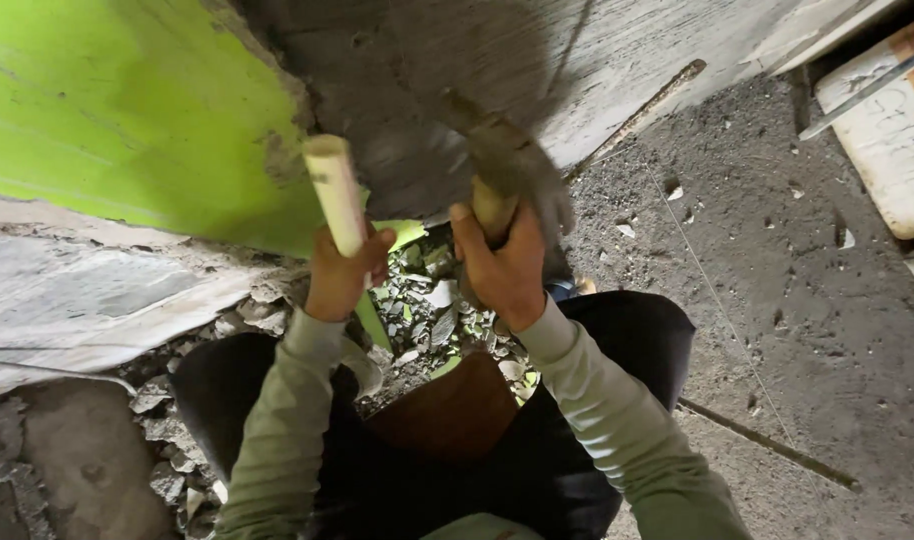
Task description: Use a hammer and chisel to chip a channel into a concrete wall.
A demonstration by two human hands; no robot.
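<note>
Looking straight down here, and both hands are up against the wall. The left hand [342,275] is wrapped tight around a pale rod [335,192], which stands nearly upright, its top end just at the ragged edge where the green paint [127,110] gives way to bare grey plaster [417,90]. The right hand [499,265] is clenched on a wooden handle [494,205], and above the fist the hammer head [517,160] is a blur, close to the bare plaster; whether it touches I cannot tell. The two hands sit near each other, with a gap between them. Down in that gap, at the foot of the wall, lies a heap of broken rubble [427,310], grey chunks with flecks of green mixed in. More rubble trails along the left by the person's knee. Both sleeves [617,410] are light green, over dark trousers. To the right, the dusty concrete floor [777,250] spreads out, with a pale board [887,120] lying near the top corner.
</note>
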